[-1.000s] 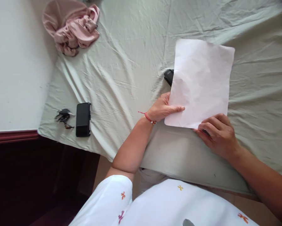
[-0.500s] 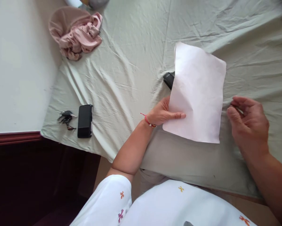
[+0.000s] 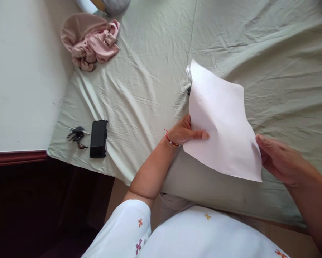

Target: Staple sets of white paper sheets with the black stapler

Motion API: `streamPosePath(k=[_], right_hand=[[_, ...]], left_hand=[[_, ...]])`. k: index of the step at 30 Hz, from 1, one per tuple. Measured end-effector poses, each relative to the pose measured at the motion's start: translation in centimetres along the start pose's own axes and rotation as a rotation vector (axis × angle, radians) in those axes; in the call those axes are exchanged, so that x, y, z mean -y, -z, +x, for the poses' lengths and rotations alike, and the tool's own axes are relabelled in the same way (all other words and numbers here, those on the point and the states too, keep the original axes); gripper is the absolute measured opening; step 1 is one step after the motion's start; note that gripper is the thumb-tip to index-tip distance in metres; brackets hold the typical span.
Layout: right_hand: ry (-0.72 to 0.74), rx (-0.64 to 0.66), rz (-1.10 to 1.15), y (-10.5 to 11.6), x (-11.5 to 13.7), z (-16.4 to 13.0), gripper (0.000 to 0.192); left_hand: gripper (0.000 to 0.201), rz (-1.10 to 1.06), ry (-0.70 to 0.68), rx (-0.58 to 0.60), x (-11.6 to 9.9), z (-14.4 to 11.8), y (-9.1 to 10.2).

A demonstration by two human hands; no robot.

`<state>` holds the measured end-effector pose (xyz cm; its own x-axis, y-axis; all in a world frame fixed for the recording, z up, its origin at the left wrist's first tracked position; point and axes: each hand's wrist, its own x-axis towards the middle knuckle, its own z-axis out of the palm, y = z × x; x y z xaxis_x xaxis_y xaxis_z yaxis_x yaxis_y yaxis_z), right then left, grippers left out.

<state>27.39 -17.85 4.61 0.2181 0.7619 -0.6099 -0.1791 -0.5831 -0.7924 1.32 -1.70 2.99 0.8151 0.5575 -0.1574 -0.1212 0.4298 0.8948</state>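
Observation:
A small stack of white paper sheets (image 3: 220,118) is held up at a tilt over the bed-like cloth surface, its blank top sheet facing me. My left hand (image 3: 186,132) grips the lower left edge, thumb on top and fingers hidden underneath. At the right edge, my right hand (image 3: 277,154) has its thumb on the rim of the paper, with the fingers behind it; the sheet bends there. Several layers show at the top left corner. Behind the paper's left edge peeks the end of a black object (image 3: 189,90), mostly covered.
A pale green sheet (image 3: 150,71) with wrinkles covers the surface. To the left lie a black phone (image 3: 98,139) and a bunch of keys (image 3: 77,134). Crumpled pink cloth (image 3: 92,43) sits at the upper left, near a grey rounded item (image 3: 117,5) and the white wall (image 3: 18,71).
My right hand has closed in on the paper's right edge and taken hold of it. The paper has tilted and shifted slightly down, covering more of the black object.

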Motion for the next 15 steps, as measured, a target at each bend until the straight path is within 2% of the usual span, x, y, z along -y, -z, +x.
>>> streamPosePath(k=[3, 6, 10, 15], right_hand=[[-0.044, -0.037, 0.195, -0.8, 0.7, 0.4, 0.054], [0.053, -0.192, 0.288, -1.0, 1.6, 1.5, 0.052], [0.199, -0.332, 0.279, -0.7, 2.1, 2.3, 0.045], [0.173, -0.352, 0.163, 0.6, 1.2, 0.7, 0.041]], left_hand=[[0.063, 0.045, 0.014, -0.003, -0.2, 0.2, 0.2], [0.06, 0.115, 0.041, 0.041, -0.1, 0.6, 0.3], [0.055, 0.11, 0.102, 0.054, -0.1, 1.1, 0.0], [0.056, 0.06, 0.073, -0.094, -0.3, 1.9, -0.4]])
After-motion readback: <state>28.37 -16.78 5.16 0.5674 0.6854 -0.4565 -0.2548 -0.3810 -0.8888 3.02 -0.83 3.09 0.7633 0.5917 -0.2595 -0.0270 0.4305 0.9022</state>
